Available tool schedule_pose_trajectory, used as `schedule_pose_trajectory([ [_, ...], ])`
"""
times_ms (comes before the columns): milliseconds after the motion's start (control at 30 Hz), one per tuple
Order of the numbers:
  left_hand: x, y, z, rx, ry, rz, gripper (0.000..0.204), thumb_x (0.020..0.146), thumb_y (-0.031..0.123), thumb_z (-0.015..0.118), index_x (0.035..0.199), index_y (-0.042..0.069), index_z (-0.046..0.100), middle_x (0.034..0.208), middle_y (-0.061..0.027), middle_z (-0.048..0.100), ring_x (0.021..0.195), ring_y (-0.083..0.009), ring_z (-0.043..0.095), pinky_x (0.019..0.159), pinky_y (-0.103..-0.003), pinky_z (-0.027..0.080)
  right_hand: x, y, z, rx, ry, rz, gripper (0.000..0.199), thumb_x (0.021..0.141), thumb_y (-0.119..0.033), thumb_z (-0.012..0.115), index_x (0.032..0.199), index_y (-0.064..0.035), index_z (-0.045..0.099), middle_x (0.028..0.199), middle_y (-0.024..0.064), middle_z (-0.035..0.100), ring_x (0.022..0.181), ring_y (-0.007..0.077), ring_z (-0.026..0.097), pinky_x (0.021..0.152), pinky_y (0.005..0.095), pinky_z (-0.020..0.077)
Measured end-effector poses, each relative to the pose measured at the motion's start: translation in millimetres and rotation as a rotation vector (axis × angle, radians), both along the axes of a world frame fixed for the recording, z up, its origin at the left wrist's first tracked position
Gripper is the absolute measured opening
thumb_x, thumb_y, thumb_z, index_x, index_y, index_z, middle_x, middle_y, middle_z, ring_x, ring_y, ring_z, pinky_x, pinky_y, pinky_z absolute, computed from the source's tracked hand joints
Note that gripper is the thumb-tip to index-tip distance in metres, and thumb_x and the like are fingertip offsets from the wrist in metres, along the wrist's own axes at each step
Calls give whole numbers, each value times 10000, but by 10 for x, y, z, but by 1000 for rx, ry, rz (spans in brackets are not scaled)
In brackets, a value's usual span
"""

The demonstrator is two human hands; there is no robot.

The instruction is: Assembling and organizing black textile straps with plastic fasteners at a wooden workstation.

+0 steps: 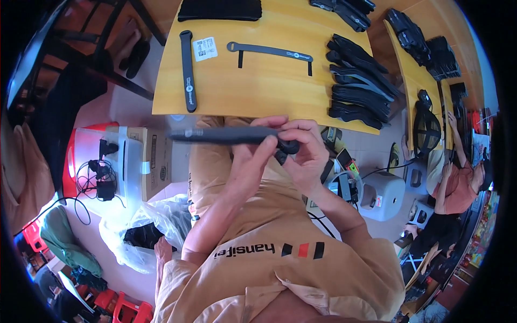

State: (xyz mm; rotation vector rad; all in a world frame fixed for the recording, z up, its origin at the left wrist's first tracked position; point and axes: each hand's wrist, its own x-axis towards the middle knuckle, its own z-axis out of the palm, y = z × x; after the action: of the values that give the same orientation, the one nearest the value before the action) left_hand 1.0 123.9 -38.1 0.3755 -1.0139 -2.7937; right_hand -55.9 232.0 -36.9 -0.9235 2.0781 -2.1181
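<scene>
Above my lap, a dark grey hook-and-loop strap [221,135], seemingly a stack of several, is held level and points left, its far end slightly blurred. My left hand [252,159] pinches it near its right end, thumb on top. Around that same end the fingers of my right hand [308,151] are closed, with a black looped part [289,146] showing between the hands. On the yellow table [280,89] ahead, one grey strap [187,72] lies lengthwise and another strap [269,51] crosswise over two short black strips. A white label [204,48] lies between them.
Piles of black straps [358,81] line the table's right side; a black stack [219,9] lies at its far edge. Left of me are a cardboard box [156,161] and a plastic bag [134,226], with another person's hand [164,250] beside it. A grey stool [383,196] stands right.
</scene>
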Motion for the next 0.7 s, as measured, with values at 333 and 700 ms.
schedule_pose_trajectory([
  [333,-25,-262,17,-128,-74,-172,312,862,213,609,1101,23,542,877,-21,611,797,-52,547,666,-189,418,-227,257,273,270,155,21,213,671,84,617,856,-8,672,831,97,612,741,186,612,643,260,471],
  [700,-128,-72,-73,-251,74,-230,369,881,91,569,1209,-15,436,1024,-92,602,959,-129,557,870,-276,427,-325,389,390,310,57,49,276,737,-55,637,1004,10,616,856,95,597,735,165,592,650,255,478],
])
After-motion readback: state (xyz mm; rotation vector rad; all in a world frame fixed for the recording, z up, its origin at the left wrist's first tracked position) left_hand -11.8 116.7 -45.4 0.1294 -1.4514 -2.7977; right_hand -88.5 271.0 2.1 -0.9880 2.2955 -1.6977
